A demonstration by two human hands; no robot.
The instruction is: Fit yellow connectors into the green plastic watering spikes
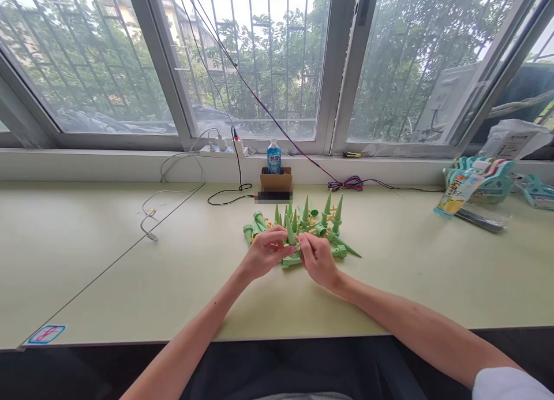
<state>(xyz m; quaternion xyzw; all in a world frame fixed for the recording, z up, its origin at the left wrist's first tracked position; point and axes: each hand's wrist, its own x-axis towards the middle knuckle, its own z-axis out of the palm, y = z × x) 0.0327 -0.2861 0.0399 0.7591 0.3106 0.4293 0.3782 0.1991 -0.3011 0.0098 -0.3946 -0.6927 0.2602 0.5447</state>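
Observation:
My left hand (265,253) grips a green plastic watering spike (290,232), its point upward, between thumb and fingers. Close against its right side, my right hand (319,258) is closed in a pinch; whatever its fingertips hold is hidden. Behind and around both hands lies a cluster of similar green spikes, some standing upright like the tall spike (338,215), others on their sides like the lying spike (346,245). Small yellow plastic pieces (332,209) are scattered among them. A ribbed green part (291,262) rests on the table just below my hands.
Behind the cluster, a blue-labelled bottle (274,157) stands in a small cardboard box (276,180). A coiled cable (346,183) lies at the back; a white cable (149,227) is on the left. At right are a drink pouch (459,195) and plastic hangers (497,183).

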